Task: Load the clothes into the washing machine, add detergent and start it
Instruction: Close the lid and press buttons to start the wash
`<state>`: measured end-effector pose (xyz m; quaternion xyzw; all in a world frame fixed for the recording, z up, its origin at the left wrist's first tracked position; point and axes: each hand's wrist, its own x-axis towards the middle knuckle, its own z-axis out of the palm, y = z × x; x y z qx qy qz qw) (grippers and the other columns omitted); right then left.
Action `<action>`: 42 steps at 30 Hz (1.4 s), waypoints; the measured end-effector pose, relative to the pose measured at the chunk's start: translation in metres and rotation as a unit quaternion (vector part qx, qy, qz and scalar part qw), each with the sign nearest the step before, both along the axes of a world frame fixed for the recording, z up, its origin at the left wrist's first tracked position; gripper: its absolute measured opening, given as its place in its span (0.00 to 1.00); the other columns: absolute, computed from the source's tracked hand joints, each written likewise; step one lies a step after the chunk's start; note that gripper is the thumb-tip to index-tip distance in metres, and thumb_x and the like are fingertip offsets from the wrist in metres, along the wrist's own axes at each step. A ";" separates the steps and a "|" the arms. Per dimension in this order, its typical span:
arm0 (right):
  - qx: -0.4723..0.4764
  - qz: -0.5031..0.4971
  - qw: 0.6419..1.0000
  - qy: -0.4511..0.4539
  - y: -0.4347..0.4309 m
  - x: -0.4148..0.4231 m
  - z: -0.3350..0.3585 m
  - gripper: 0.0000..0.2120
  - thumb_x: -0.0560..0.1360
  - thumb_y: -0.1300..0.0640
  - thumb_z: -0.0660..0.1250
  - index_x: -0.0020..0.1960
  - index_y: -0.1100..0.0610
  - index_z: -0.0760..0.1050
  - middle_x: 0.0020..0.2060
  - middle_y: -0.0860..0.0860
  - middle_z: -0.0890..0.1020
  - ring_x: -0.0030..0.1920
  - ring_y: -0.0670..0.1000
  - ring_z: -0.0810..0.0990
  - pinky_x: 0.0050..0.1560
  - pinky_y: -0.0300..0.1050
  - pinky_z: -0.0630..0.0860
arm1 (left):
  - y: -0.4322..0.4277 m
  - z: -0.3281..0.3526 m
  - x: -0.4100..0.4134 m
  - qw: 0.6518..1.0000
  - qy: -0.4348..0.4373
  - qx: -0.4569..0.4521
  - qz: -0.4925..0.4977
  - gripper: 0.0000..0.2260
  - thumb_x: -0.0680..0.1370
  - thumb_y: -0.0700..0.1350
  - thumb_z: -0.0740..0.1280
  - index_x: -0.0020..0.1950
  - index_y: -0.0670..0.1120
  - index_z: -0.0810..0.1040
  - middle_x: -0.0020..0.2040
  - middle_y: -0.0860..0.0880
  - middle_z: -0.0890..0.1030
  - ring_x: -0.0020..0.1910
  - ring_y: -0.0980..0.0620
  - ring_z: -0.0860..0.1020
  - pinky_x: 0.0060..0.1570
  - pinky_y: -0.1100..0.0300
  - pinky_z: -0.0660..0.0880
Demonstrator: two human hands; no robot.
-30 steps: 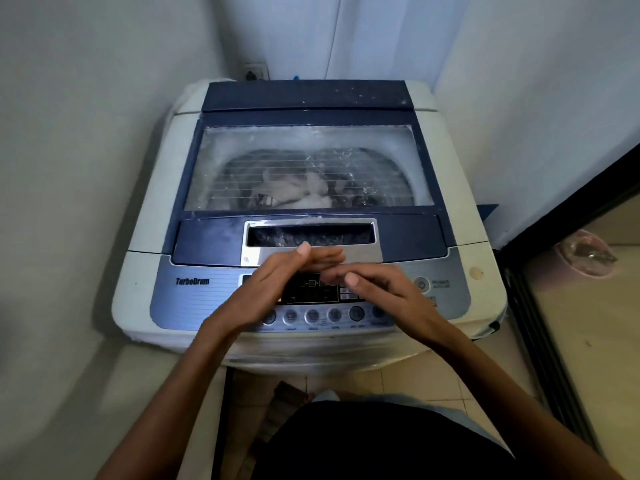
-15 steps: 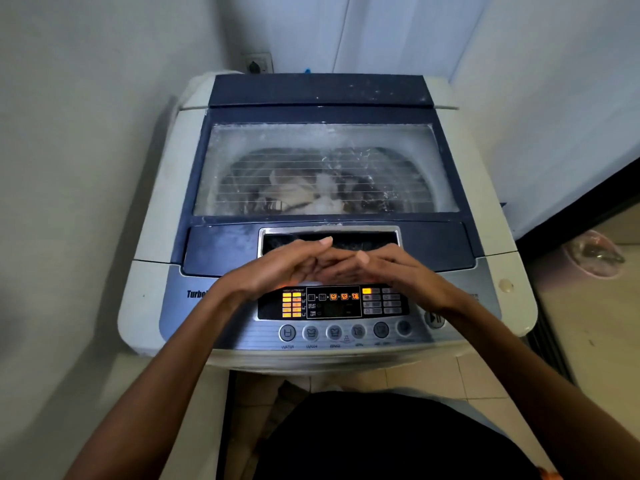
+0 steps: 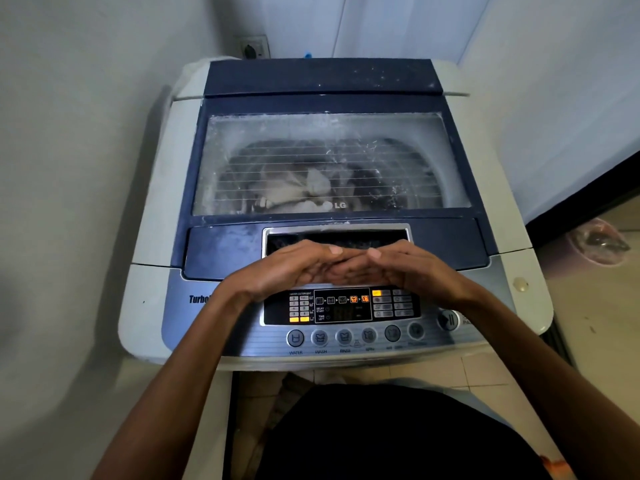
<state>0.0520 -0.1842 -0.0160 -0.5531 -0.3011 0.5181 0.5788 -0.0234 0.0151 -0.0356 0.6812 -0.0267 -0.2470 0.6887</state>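
A: Quick, where were the clothes?
B: Inside the washing machine (image 3: 152, 230), with the lid (image 3: 225, 247) down. Pale and dark clothes (image 3: 294, 192) showed through the cloudy lid window (image 3: 249, 133).
A: Hands?
B: Both hovered over the lid's front edge, above the control panel (image 3: 194, 330). Left hand (image 3: 284, 268) and right hand (image 3: 419, 268) were loosely curved, fingertips meeting in the middle, grasping nothing I could see. Couldn't tell if they touched the lid.
A: Any text?
B: LG logo (image 3: 338, 205) at the window's lower edge. Turbo lettering (image 3: 199, 299) on the panel's left, the rest hidden behind the left wrist. The display (image 3: 343, 308) read "DELAY START" and "TIME LEFT", with a few orange icons lit; the digits were unreadable. Below it sat the WATER button (image 3: 295, 337), WASH button (image 3: 319, 337) and RINSE button (image 3: 344, 337). Labels further right were too blurred.
A: Start control?
B: Round play/pause button (image 3: 448, 319) at the panel's right, near the right wrist but apart from it.
A: Anything else?
B: Wall socket (image 3: 254, 48) behind the machine.
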 end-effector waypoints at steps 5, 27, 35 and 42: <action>0.000 -0.012 1.000 0.000 0.000 -0.001 -0.002 0.21 0.78 0.57 0.51 0.60 0.70 0.72 0.60 0.61 0.78 0.62 0.58 0.76 0.64 0.45 0.71 | 0.000 0.002 0.003 1.000 0.012 -0.025 -0.001 0.16 0.77 0.52 0.57 0.60 0.55 0.78 0.63 0.52 0.77 0.65 0.52 0.73 0.68 0.56 0.66; -0.008 -0.022 1.000 0.006 0.001 -0.001 -0.002 0.21 0.78 0.56 0.51 0.60 0.70 0.73 0.59 0.60 0.78 0.62 0.58 0.76 0.64 0.44 0.71 | -0.001 0.005 0.005 0.996 0.026 -0.087 -0.018 0.16 0.79 0.49 0.56 0.64 0.47 0.75 0.64 0.49 0.76 0.66 0.49 0.73 0.66 0.57 0.67; 0.008 -0.023 0.999 0.026 0.002 -0.001 -0.002 0.20 0.78 0.55 0.52 0.60 0.67 0.74 0.59 0.60 0.79 0.63 0.58 0.76 0.64 0.45 0.71 | -0.002 0.008 0.006 0.995 0.022 -0.096 -0.021 0.16 0.80 0.45 0.52 0.61 0.50 0.75 0.59 0.57 0.79 0.64 0.54 0.74 0.60 0.65 0.70; 0.003 -0.020 1.000 0.011 0.000 -0.001 -0.002 0.21 0.80 0.53 0.54 0.60 0.68 0.73 0.60 0.59 0.78 0.63 0.58 0.76 0.64 0.45 0.71 | -0.001 0.005 0.005 0.995 0.023 -0.098 -0.020 0.15 0.80 0.46 0.53 0.61 0.50 0.76 0.61 0.53 0.79 0.64 0.52 0.74 0.62 0.62 0.70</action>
